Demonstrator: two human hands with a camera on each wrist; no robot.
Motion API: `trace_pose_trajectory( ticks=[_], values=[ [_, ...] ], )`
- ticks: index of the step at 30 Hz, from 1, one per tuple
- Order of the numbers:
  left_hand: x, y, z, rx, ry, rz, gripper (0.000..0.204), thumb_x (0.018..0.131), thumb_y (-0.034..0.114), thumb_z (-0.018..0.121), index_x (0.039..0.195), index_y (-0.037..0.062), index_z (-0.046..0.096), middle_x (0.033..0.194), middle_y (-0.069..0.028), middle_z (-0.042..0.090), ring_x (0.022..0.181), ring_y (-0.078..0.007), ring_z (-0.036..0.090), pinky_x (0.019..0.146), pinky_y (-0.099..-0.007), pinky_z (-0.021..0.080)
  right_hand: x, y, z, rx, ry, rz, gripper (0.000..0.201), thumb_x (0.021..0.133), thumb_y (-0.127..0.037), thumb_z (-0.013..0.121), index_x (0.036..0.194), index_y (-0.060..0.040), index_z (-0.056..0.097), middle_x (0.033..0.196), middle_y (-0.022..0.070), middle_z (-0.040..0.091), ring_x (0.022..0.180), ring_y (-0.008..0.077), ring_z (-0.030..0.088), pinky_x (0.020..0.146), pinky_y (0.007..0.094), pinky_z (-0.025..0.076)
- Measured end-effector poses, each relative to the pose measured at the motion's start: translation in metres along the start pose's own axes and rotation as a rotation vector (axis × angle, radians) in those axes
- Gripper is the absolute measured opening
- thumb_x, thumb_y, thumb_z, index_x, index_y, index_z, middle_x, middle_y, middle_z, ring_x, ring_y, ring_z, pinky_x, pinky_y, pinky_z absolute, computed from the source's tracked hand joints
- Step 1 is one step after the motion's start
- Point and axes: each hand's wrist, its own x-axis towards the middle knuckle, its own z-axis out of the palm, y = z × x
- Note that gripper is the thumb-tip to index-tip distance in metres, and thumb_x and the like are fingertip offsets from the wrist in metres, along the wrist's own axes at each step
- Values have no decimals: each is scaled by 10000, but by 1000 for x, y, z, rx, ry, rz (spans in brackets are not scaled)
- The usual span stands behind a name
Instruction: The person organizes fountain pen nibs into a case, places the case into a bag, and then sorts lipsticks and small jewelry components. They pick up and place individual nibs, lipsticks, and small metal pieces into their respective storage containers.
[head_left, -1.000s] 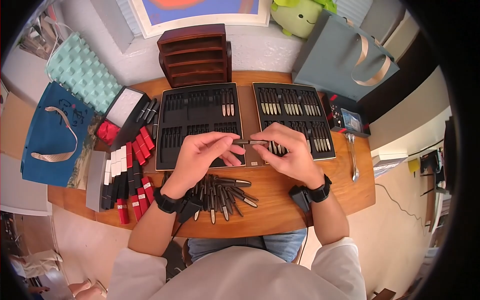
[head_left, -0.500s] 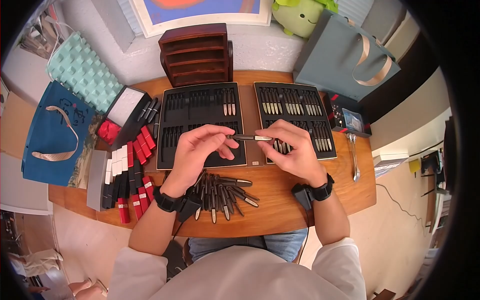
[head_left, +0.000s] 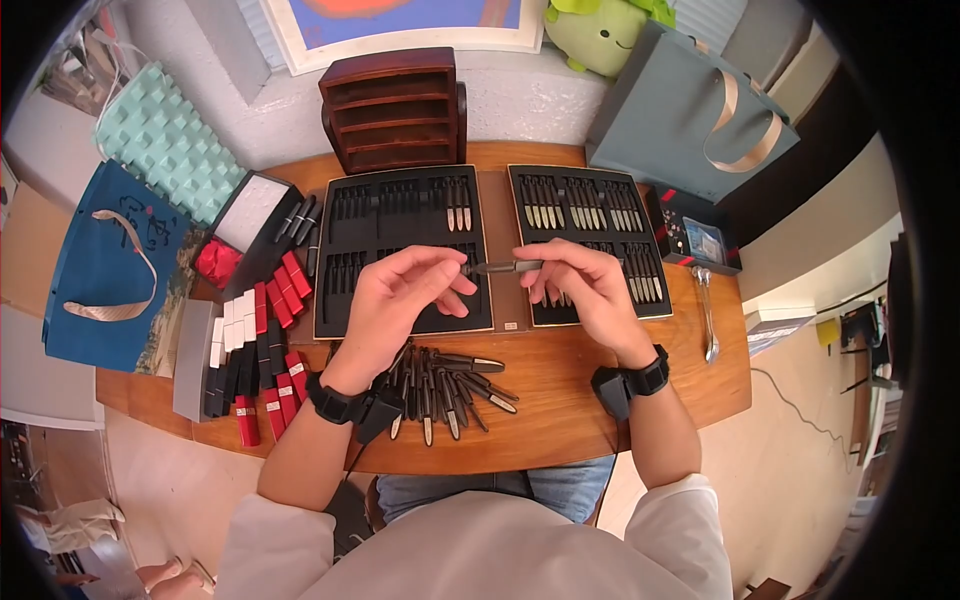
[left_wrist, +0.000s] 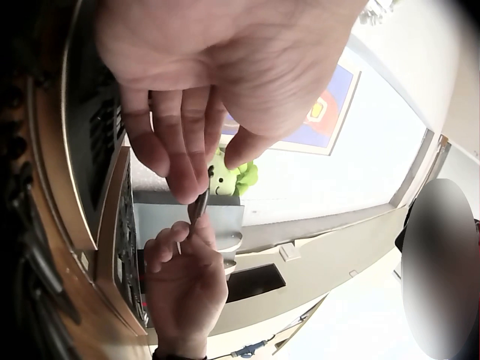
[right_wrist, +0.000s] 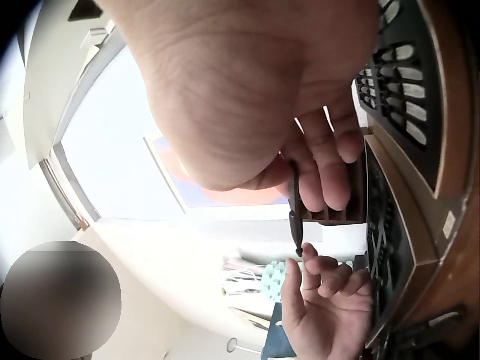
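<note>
A slim dark pen-shaped piece point(head_left: 500, 267) is held level between both hands, above the gap between two black trays. My left hand point(head_left: 400, 295) pinches its left end with thumb and fingertips. The right end is pinched by my right hand point(head_left: 582, 290), whose lower fingers curl beneath. In the right wrist view the piece point(right_wrist: 295, 217) shows a narrow tip at the left hand's fingers. Below the hands, a pile of similar dark pieces with pale ends point(head_left: 440, 390) lies on the wooden table point(head_left: 530, 440).
The left tray point(head_left: 345, 235) holds a few pale-ended pieces; the right tray point(head_left: 575, 237) holds several. Red, white and black boxes point(head_left: 285, 290) lie left. A wooden rack point(head_left: 390, 115) stands behind, a grey bag point(head_left: 655, 120) back right, spoons point(head_left: 708, 315) at right.
Both hands have risen slightly with the piece. The right hand has shifted its fingers along the right end, and its pale part looks turned. The pile has not visibly changed.
</note>
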Motion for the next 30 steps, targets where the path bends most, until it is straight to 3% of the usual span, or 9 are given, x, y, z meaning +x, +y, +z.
trace_pose_trajectory(
  ticks=[6,8,11,13,14,15,19,27,30],
  values=[
    [3,-12,-2,151,52,-12,211,1112,126,727,1263,-16,768,1063,-135,826,869,-172,784,807,-297,609,14,2,29,-79,14,-60,269,1060,-62,749,1318,-3,796,1092,61,804,899,91,706,828,257,573],
    [6,-15,-5,155,109,-13,215,1111,131,726,1266,-13,766,1059,-119,829,871,-166,783,835,-294,610,29,-3,35,-99,58,57,257,1017,-87,826,1263,-12,825,1078,40,812,862,84,718,777,260,570],
    [9,-19,-10,617,298,200,195,1038,123,789,1188,-1,792,1131,-91,839,990,-207,794,931,-348,609,66,-13,36,-543,118,-153,192,1000,-72,795,1180,-22,838,1001,89,797,827,216,776,745,351,597],
    [9,-21,-14,820,261,344,195,1008,124,810,1166,11,801,1144,-101,840,1033,-252,789,957,-373,602,91,-8,37,-886,204,-356,170,957,-75,768,1103,-19,835,997,164,774,861,377,758,786,463,613],
    [11,-23,-17,1024,218,487,197,977,124,831,1144,24,809,1158,-111,840,1076,-296,783,983,-397,595,102,-3,37,-888,201,-362,170,957,-75,768,1103,-19,835,997,164,774,861,377,758,786,463,613],
    [11,-31,-21,982,180,425,231,952,167,847,1148,51,812,1234,-122,823,1214,-349,728,1101,-459,523,112,1,37,-992,178,-366,168,946,-80,769,1088,-22,835,1018,160,781,887,384,757,814,477,613],
    [3,-28,-17,1079,133,303,246,983,245,831,1150,66,806,1392,-94,771,1398,-296,621,1217,-520,361,141,19,40,-1167,128,-422,138,918,-91,780,1036,-39,831,1012,141,775,962,390,746,879,498,602],
    [1,-30,-15,1099,150,335,233,971,240,838,1129,72,808,1360,-86,773,1346,-290,630,1198,-514,347,152,23,53,-1233,28,-337,177,880,-146,829,1023,-42,843,1117,130,784,1083,371,733,938,486,587],
    [1,-28,-15,1117,151,318,238,964,239,837,1136,79,803,1361,-73,764,1363,-288,606,1204,-528,333,151,23,46,-1263,-151,-288,249,875,-193,823,1069,-42,864,1242,111,794,1177,345,720,1027,482,550]
  ],
)
